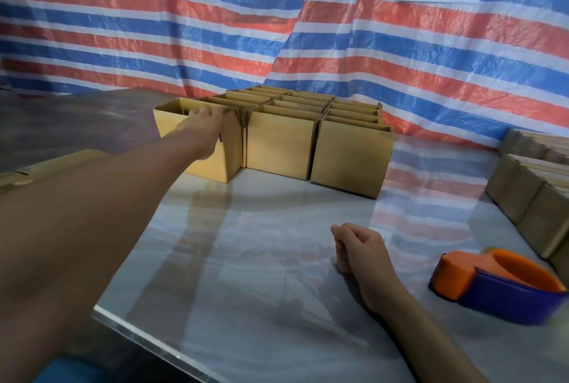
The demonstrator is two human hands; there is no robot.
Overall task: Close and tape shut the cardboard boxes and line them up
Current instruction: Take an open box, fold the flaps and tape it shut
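The left arm stretches far forward. The left hand [201,127] hooks its fingers over the top rim of the leftmost box [212,164], which is plain tan, open-topped and turned askew. It fronts a block of open boxes [280,142] at the far middle of the table [277,305], three across the near row; the rows behind cannot be counted. The right hand [358,247] rests near, loosely curled and holding nothing. One orange-and-blue tape dispenser [498,281] lies to its right.

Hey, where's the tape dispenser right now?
In the head view, the orange and blue tape dispenser lies on the table at lower right, just right of the right hand and near the boxes along the right edge.
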